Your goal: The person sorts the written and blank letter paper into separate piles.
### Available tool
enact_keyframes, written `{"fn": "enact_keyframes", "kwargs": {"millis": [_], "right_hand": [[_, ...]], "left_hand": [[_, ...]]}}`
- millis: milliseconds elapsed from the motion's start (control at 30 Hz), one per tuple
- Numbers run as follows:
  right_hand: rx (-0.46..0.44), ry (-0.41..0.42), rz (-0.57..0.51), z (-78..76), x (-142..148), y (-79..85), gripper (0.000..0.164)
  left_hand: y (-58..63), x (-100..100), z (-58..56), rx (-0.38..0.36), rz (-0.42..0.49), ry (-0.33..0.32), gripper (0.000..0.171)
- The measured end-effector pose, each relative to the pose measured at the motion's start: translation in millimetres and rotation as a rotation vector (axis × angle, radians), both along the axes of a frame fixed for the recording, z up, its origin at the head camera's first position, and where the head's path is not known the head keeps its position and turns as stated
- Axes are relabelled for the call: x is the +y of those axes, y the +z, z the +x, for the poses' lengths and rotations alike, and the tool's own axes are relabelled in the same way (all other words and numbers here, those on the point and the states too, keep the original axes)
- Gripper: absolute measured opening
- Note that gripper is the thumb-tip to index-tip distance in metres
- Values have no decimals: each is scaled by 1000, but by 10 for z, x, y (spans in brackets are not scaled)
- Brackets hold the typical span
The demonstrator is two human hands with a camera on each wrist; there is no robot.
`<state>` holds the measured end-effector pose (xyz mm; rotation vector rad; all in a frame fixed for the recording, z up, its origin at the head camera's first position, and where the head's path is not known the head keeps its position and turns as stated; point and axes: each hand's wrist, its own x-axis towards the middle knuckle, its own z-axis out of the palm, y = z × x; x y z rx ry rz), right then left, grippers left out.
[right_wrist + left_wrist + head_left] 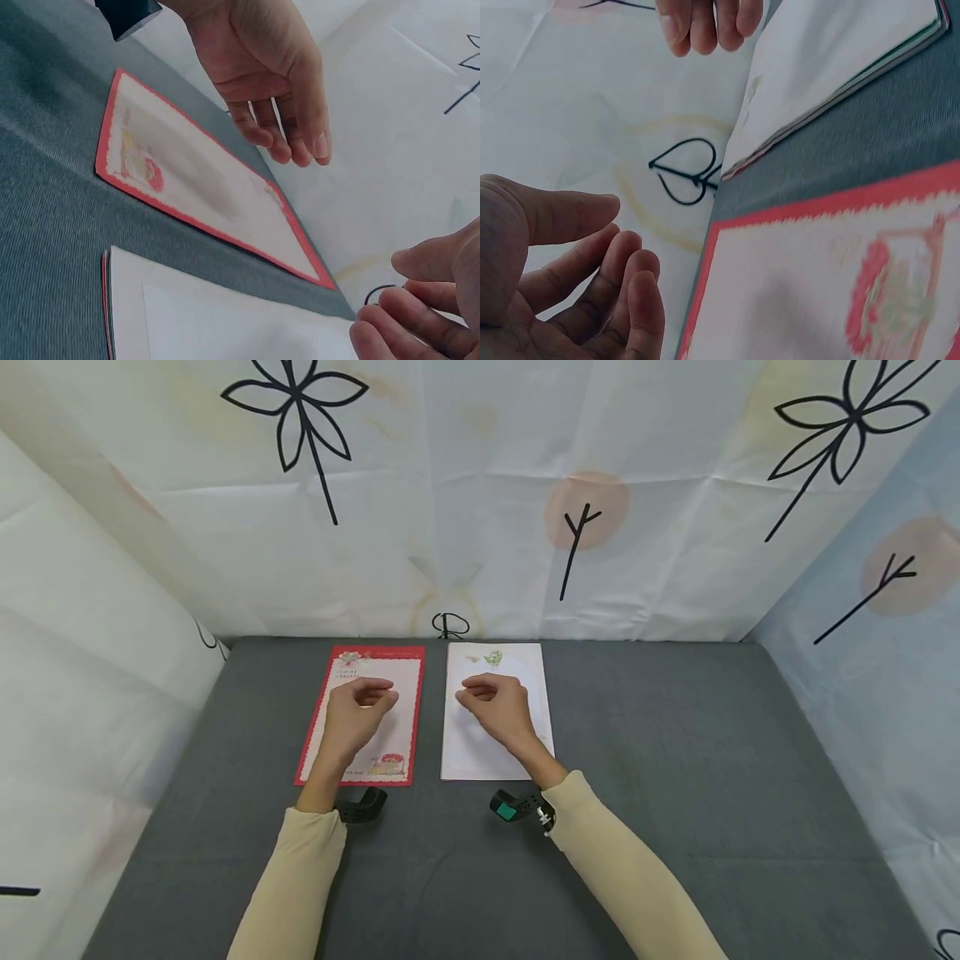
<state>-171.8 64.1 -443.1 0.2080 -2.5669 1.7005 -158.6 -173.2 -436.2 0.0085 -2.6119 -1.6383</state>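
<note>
Above a red-bordered sheet on the left, my left hand hovers with loosely bent fingers and holds nothing. The sheet carries a flower print at its top and a small red picture at its lower corner. Beside it lies a stack of white sheets with a green print near its top; coloured layers show along the stack's edge in the right wrist view. Over this stack hangs my right hand, fingers relaxed, thumb near the fingertips, nothing between them. Both hands appear apart from the paper.
A dark grey cloth covers the table. Pale fabric walls with leaf and twig drawings rise at the back and both sides. A black wrist device sits at the left wrist, another at the right.
</note>
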Motion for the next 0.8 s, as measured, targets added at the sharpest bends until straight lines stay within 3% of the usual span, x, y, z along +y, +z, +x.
{"fn": "enact_keyframes", "kwargs": {"millis": [367,800], "right_hand": [[51,-17,-12,62,340,-17,25],[36,-85,2,110,778,-72,30]], "left_hand": [[-93,345,-3,-14,89,-69,30],[-208,588,-30,-36,68,-67,31]]}}
